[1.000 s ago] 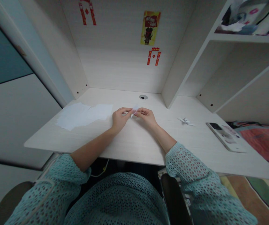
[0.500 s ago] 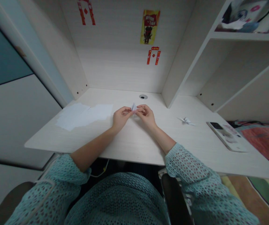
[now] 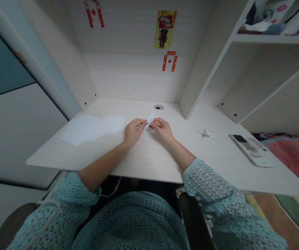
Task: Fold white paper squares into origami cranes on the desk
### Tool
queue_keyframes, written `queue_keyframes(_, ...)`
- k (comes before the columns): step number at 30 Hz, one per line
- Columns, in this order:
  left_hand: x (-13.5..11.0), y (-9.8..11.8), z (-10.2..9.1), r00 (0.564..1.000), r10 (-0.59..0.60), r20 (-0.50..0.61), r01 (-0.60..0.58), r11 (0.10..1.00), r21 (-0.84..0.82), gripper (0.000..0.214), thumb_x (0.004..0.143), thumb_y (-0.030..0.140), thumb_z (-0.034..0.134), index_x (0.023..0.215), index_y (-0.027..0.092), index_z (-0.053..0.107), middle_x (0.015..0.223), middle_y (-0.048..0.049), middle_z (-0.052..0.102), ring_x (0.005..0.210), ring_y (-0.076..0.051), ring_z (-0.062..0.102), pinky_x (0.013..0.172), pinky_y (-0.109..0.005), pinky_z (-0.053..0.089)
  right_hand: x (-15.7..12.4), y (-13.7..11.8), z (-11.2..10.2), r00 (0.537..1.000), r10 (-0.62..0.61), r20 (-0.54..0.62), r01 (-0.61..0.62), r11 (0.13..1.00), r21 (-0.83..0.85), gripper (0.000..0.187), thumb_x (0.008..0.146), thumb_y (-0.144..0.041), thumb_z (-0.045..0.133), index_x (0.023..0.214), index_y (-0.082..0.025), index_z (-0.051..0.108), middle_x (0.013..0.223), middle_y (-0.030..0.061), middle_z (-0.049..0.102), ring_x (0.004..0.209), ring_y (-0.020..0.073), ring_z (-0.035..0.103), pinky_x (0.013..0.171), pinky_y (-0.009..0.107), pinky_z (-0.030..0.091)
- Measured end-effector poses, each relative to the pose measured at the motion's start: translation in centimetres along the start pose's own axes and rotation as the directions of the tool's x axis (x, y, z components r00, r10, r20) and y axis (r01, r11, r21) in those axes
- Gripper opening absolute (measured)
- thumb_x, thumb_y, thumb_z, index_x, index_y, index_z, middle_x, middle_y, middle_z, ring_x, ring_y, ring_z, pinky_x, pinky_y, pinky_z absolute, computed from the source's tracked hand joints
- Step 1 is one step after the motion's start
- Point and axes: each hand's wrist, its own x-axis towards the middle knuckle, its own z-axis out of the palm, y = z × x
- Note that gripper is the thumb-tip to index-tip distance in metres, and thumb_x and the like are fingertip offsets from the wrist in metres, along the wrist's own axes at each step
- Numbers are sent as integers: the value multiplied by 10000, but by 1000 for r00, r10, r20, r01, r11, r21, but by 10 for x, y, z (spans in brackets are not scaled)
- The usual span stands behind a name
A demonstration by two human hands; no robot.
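Note:
Between my two hands, just above the middle of the white desk, is a small folded piece of white paper (image 3: 149, 121). My left hand (image 3: 134, 131) pinches its left edge between thumb and fingers. From the other side my right hand (image 3: 163, 128) pinches it too, fingertips curled close to the paper. The paper stands tilted, one point up and one down; its exact folds are too small to make out. Off to the right lies a small folded white paper figure (image 3: 206, 134) with thin pointed ends, apart from both hands.
White paper sheets (image 3: 87, 130) lie overlapping on the left of the desk (image 3: 144, 159). A phone (image 3: 250, 151) lies at the right. A round cable hole (image 3: 159, 107) is near the back panel. An upright divider (image 3: 204, 69) rises right of centre.
The folded paper has been turned in my fingers: more of its flat face shows now, slanting up to the right. Both hands stay in nearly the same place.

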Motion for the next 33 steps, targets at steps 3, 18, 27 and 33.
queue_keyframes(3, 0, -1, 0, 999, 32, 0, -32, 999, 30, 172, 841, 305, 559, 911, 228, 696, 927, -32, 690, 867, -142, 620, 745, -263, 486, 1, 2, -1, 1000, 1, -6, -1, 1000, 15, 295, 634, -450, 687, 759, -206, 578, 625, -16, 620, 617, 133, 571, 654, 284, 450)
queue_keyframes(18, -4, 1, 2, 999, -42, -34, 46, 989, 140, 122, 779, 319, 614, 843, 248, 691, 865, -4, 718, 810, -170, 656, 758, -294, 485, -4, 4, 2, 997, -73, -29, 68, 984, -164, 219, 697, -388, 648, 785, -207, 560, 628, -21, 598, 604, 132, 569, 608, 257, 428)
queue_keyframes(27, -5, 4, 4, 995, -94, 46, 96, 995, -40, 205, 770, 396, 632, 871, 229, 694, 904, -27, 716, 827, -174, 663, 803, -305, 508, -7, -1, 0, 979, -188, -79, 149, 924, -353, 137, 725, -328, 599, 789, -211, 569, 746, 9, 631, 707, 159, 602, 634, 272, 450)
queue_keyframes(33, 4, -6, 7, 932, -337, 134, 362, 854, -374, 343, 603, 454, 757, 746, 158, 658, 784, -56, 699, 723, -176, 660, 738, -309, 514, -10, -5, 1, 968, -246, -40, 196, 849, -491, 137, 749, -325, 581, 816, -215, 627, 821, 26, 667, 749, 172, 598, 714, 304, 467)
